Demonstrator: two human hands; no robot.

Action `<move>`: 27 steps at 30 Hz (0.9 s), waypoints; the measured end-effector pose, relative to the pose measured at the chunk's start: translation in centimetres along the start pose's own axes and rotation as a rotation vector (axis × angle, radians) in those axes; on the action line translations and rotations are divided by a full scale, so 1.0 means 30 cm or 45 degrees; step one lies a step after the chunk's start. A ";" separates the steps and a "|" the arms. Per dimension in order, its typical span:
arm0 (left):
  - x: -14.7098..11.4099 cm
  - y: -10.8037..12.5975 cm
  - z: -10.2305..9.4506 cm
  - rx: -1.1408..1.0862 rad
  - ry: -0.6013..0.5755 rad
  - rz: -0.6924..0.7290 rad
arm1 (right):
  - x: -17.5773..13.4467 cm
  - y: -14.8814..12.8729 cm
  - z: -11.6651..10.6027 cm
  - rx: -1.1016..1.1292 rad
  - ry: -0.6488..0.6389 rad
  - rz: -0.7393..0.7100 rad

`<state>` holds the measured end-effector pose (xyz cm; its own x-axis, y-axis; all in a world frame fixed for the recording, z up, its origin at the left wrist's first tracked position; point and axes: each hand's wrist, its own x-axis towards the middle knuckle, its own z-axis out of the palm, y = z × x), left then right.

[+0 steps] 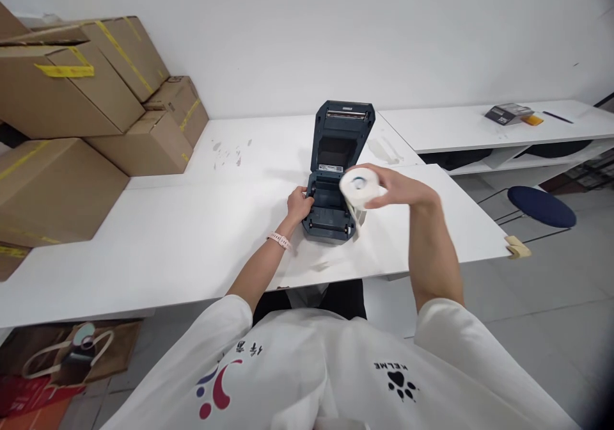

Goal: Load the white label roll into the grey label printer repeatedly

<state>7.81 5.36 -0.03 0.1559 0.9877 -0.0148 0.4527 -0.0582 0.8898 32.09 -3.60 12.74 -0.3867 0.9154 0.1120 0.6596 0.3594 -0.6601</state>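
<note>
The dark printer (329, 222) sits on the white table (201, 238), its lid (343, 129) raised at 12 o'clock and its bay exposed. At the printer's 9 o'clock, the left hand (300, 205) is partly closed, gripping the side edge; a pink wristband (279, 240) circles that wrist. At 2 o'clock, the right hand (396, 187) is curled around the white paper roll (359, 188), fingers over its top and thumb below. The roll is held at the bay's right side, with a loose strip hanging by the printer's edge; whether roll and printer touch, I cannot tell. Farther off at 10 o'clock, cardboard boxes (57, 187) with yellow tape are stacked. At 2 o'clock, a small box (503, 115) lies on another table (446, 126), and 1 blue stool (542, 206) stands at 3 o'clock.
</note>
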 end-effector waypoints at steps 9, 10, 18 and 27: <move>0.009 -0.018 0.013 -0.133 0.006 -0.022 | -0.391 0.351 -0.014 0.564 0.567 0.376; 0.009 -0.018 0.013 -0.137 0.005 -0.022 | -0.386 0.402 0.009 0.603 0.604 0.430; -0.001 -0.005 0.007 -0.151 -0.007 -0.032 | -0.286 0.569 0.098 0.719 0.594 0.691; 0.012 -0.019 0.015 -0.163 0.012 -0.023 | -0.110 0.354 -0.111 -0.143 0.634 0.541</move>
<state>8.00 5.67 -0.75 0.1403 0.9897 -0.0276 0.3396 -0.0219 0.9403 42.52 -2.20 7.82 0.2480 0.9464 0.2067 0.7624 -0.0591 -0.6444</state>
